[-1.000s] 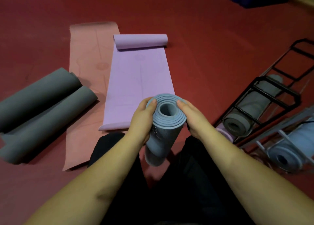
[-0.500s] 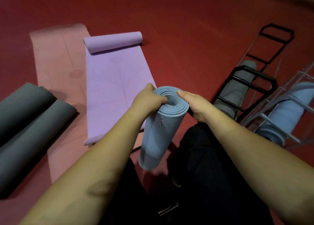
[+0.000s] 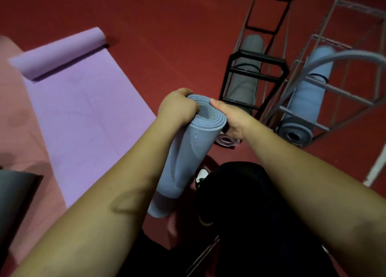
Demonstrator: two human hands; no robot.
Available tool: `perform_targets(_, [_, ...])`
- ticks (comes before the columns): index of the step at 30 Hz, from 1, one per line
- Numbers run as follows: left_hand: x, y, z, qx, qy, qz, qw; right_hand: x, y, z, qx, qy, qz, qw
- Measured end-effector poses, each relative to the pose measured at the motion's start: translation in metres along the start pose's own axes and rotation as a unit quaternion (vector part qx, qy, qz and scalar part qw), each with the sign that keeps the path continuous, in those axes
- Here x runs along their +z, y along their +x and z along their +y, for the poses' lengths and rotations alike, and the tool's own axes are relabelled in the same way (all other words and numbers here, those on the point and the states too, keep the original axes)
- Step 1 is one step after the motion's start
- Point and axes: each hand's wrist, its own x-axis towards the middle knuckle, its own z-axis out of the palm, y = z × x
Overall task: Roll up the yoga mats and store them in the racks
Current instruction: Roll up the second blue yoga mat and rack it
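A rolled blue-grey yoga mat [image 3: 188, 151] stands nearly upright in front of me, tilted, its lower end down by my legs. My left hand [image 3: 177, 107] grips its top rim from the left, fingers curled over the edge. My right hand [image 3: 231, 118] holds the top from the right, thumb on the rim. A black rack [image 3: 253, 74] to the right holds a rolled grey mat [image 3: 247, 76]. Beside it a grey metal rack [image 3: 338, 72] holds a rolled blue mat [image 3: 309, 95]. A purple mat [image 3: 87, 113] lies partly unrolled on the floor at left.
A pink mat [image 3: 18, 134] lies flat under and left of the purple one. The end of a dark grey rolled mat [image 3: 14, 191] shows at the left edge. A small purple roll end [image 3: 226, 140] sits under the black rack. The floor [image 3: 167, 36] is red.
The view has swung right toward the racks, which now appear closer. Both hands keep hold of the blue-grey roll's top; the left fingers have curled further over the rim.
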Motion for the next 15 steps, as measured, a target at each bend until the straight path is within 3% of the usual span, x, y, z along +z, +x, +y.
perform_targets(8, [0.112, 0.051, 0.054, 0.032, 0.086, -0.039, 0.995, -0.119, 0.021, 0.021, 0.026, 0.054, 0.044, 0.997])
perform_targets(12, [0.177, 0.065, 0.08, 0.052, 0.144, -0.09, 0.984, -0.188, 0.025, 0.066, 0.061, 0.147, 0.103, 0.982])
perform_targets(15, [0.213, 0.074, 0.088, 0.06, 0.158, -0.116, 0.979, -0.244, 0.019, 0.124, 0.141, 0.12, 0.226, 0.956])
